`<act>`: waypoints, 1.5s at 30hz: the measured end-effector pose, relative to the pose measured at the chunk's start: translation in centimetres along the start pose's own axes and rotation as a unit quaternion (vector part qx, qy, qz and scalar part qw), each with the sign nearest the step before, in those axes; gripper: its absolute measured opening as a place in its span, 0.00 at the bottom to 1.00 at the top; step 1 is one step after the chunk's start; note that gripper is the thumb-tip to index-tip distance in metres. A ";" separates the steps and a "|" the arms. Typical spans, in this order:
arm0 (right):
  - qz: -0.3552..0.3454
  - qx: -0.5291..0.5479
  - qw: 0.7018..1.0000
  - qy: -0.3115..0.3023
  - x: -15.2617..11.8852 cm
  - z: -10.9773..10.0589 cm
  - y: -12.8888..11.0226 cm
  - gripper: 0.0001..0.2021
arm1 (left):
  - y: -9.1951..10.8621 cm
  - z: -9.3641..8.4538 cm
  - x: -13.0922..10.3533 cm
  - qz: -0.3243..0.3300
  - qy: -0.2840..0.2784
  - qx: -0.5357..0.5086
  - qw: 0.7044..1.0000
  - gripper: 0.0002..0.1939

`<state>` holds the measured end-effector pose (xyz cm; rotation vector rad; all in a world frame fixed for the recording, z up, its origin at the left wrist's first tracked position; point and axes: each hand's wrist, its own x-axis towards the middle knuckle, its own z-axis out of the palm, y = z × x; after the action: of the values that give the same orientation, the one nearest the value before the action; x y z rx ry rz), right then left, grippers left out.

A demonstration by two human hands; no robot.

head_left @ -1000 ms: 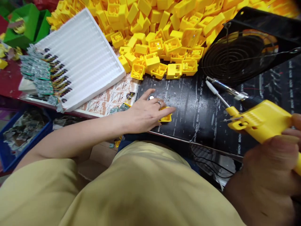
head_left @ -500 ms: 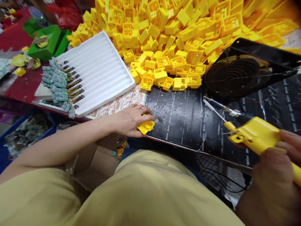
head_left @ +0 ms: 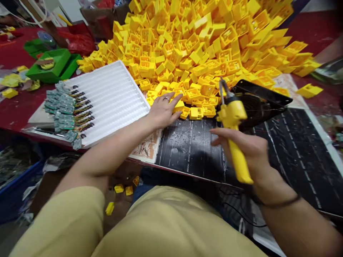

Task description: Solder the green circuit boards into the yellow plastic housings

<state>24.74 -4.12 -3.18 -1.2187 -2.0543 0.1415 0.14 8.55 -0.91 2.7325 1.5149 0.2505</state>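
Observation:
My left hand (head_left: 164, 112) reaches to the near edge of a large heap of yellow plastic housings (head_left: 184, 46), fingers spread over the closest ones. Whether its fingertips touch a housing I cannot tell. In my right hand (head_left: 249, 150) is a yellow soldering gun (head_left: 235, 139), gripped by its handle, with its metal tip pointing up and away from me. The gun is over the black bench mat, just left of a black fan (head_left: 257, 100) with a wire grille.
A white ridged foam tray (head_left: 115, 96) on the left bears a row of green circuit boards (head_left: 63, 107) with wires. Green bins (head_left: 50, 66) stand behind it. The black mat (head_left: 184, 150) runs along the table's front edge. Yellow pieces (head_left: 119, 188) lie below the table.
My left hand has let go of the yellow housing it held at the table edge and moved forward to the heap. The soldering gun has swung upright and leftward. My view has shifted.

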 end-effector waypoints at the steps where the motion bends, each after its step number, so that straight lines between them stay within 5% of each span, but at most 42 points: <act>1: -0.017 0.000 1.000 0.000 1.2 0.7 0.7 0.11 | 0.5 1.2 1.3 -0.022 0.003 0.001 1.000 0.30; 4: -0.043 -0.014 0.999 0.010 4.3 2.5 2.8 0.09 | 0.5 3.4 1.8 0.032 0.031 0.004 0.999 0.23; 7: -0.076 -0.015 0.997 -0.016 6.3 4.0 4.0 0.10 | -0.8 3.9 -1.0 0.171 0.093 -0.022 0.981 0.24; 10: -0.110 0.005 0.991 -0.074 7.4 5.7 4.0 0.18 | -2.0 3.7 -4.0 0.233 0.159 -0.047 0.958 0.27; 15: -0.128 0.030 0.983 -0.126 7.6 7.6 2.3 0.20 | -2.9 3.0 -5.5 0.169 0.149 -0.105 0.969 0.29; 19: -0.106 0.027 0.987 -0.118 6.5 5.9 1.0 0.10 | -1.8 1.6 -5.4 0.050 0.136 -0.228 0.963 0.31; 22: -0.075 0.025 0.992 -0.098 4.4 3.2 0.0 0.12 | 0.7 0.9 -5.6 0.097 0.035 -0.214 0.971 0.30; 25: -0.061 0.029 0.991 -0.118 1.4 1.2 -0.9 0.14 | 3.2 1.1 -5.9 0.149 -0.040 -0.095 0.983 0.25; 28: -0.055 0.039 0.989 -0.130 -1.4 0.8 -1.4 0.14 | 3.9 1.5 -6.7 0.157 0.001 0.006 0.988 0.18; 31: -0.036 0.044 0.993 -0.100 -3.1 1.3 -1.3 0.22 | 3.5 1.0 -8.3 0.166 0.049 -0.020 0.985 0.19; 35: -0.024 0.037 0.997 -0.065 -3.7 2.1 -1.0 0.26 | 4.5 0.4 -9.9 0.135 0.014 -0.015 0.991 0.30; 37: -0.029 0.035 0.997 -0.059 -3.8 2.3 -0.9 0.23 | 5.5 0.6 -10.0 0.098 -0.001 0.013 0.995 0.27; 40: -0.032 0.039 0.997 -0.050 -4.1 2.2 -0.9 0.23 | 6.4 1.0 -9.9 0.129 -0.021 -0.042 0.990 0.19; 43: -0.035 0.045 0.997 -0.042 -4.5 2.0 -1.0 0.23 | 6.1 1.2 -10.4 0.200 -0.009 -0.119 0.973 0.24; 45: -0.047 0.049 0.997 -0.046 -4.5 2.1 -1.2 0.22 | 5.0 1.0 -10.8 0.183 0.027 -0.130 0.974 0.27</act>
<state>23.86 -7.83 -6.63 -1.0726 -2.1542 0.2549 -1.16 -3.18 -2.99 2.7815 0.8966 0.4900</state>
